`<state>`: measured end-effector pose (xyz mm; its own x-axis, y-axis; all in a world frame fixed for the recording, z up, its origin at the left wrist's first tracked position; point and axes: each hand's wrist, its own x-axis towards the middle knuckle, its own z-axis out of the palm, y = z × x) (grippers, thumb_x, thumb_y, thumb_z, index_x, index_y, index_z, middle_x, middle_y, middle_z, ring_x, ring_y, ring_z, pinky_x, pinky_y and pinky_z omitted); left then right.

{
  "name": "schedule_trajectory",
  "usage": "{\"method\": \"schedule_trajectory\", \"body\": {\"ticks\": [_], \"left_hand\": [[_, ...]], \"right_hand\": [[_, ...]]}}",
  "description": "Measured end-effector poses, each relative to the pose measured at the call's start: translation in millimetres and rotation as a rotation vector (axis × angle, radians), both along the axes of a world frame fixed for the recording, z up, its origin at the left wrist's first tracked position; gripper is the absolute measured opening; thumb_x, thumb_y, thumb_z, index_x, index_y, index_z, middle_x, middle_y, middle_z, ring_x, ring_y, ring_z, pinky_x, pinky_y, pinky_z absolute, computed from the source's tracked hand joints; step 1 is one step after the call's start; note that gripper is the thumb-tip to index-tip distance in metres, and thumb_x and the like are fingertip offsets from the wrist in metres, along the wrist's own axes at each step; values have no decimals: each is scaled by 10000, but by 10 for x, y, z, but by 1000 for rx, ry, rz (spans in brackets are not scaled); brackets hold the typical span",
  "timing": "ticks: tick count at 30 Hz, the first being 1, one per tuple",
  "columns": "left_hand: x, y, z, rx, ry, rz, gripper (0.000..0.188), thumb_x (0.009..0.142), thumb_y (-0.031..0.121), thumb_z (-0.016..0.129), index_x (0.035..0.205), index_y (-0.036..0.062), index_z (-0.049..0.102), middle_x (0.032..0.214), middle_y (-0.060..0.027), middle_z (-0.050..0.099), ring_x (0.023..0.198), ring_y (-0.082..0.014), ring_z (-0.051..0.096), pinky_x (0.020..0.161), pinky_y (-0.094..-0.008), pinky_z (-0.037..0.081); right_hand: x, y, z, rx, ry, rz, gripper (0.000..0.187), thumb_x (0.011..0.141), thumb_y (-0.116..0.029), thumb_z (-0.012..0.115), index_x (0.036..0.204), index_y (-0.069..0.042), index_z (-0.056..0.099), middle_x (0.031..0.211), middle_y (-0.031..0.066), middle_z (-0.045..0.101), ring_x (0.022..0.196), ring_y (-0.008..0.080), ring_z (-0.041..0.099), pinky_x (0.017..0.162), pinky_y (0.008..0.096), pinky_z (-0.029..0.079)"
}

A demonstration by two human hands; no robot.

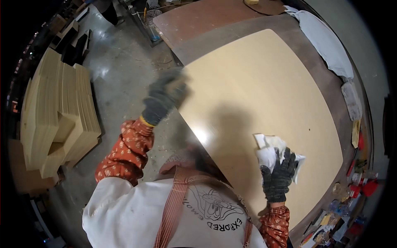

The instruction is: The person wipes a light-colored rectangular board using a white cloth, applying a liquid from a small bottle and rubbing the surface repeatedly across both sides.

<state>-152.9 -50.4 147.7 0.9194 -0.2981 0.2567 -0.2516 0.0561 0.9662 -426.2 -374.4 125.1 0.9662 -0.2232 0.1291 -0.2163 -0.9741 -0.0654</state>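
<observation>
One large pale panel (248,82), smooth face up, lying flat on brown table (312,68), prob. for full support underneath. Near edge close to person's white top (124,211), prob. for easy reach w/ both arms. R hand (279,175), dark-gloved, palm down, grasping bunched white cloth (271,151) against panel's lower R part; prob. held so to keep soft fabric btwn glove and surface. L hand (163,97), also dark-gloved, at panel's L edge; blurred, so can't tell if clenched, released or touching. Orange-red floral sleeves (128,149) on both forearms, prob. for cover. Far L, past grey floor (120,53), stack of pale boards (49,103), packed tight, prob. to save space. Along table's R side, white bundle (322,41) plus small mixed clutter (341,208), prob. kept there to leave room for panel.
</observation>
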Motion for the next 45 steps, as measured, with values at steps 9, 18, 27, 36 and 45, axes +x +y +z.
{"method": "schedule_trajectory", "body": {"ticks": [9, 18, 27, 36, 45], "left_hand": [[-93, 400, -697, 163, 244, -99, 439, 873, 150, 714, 1257, 7, 555, 1142, -81, 637, 1045, -165, 596, 896, -330, 500], [-210, 222, -544, 30, 750, -302, 344, 889, 45, 661, 1216, -22, 578, 1140, -124, 656, 1044, -218, 634, 926, -345, 522], [-209, 333, -1210, -399, 926, -366, 350, 909, 19, 586, 1253, -23, 544, 1120, -139, 645, 1026, -251, 630, 940, -365, 522], [-209, 189, -885, -177, 814, -217, 236, 951, 39, 536, 1162, -37, 607, 1099, -152, 668, 1023, -226, 638, 910, -338, 530], [-138, 214, -424, 146, 1067, -196, 341, 891, 122, 664, 1190, -35, 621, 1178, -129, 663, 1046, -202, 647, 934, -327, 511]], "right_hand": [[2355, 1414, 168, 111, -117, 572, 645, 832, -532, 599, 1372, -199, 487, 1392, 246, 433, 1318, 441, 346, 1076, 655, 199], [3427, 251, -104, -232, -191, 89, 666, 916, -496, 485, 1444, -104, 379, 1416, 239, 384, 1253, 417, 399, 1047, 567, 290], [2944, 1325, 262, 71, -76, 488, 597, 865, -476, 576, 1381, -192, 474, 1414, 208, 403, 1332, 411, 322, 1115, 599, 182], [730, -2156, -314, -203, -177, -634, 419, 996, -333, 388, 1360, -147, 477, 1373, 154, 501, 1242, 354, 463, 1057, 440, 351], [2545, -2439, -33, -120, -79, -1049, 671, 947, -518, 439, 1505, -184, 274, 1479, 212, 347, 1343, 398, 346, 1112, 532, 246]]}}
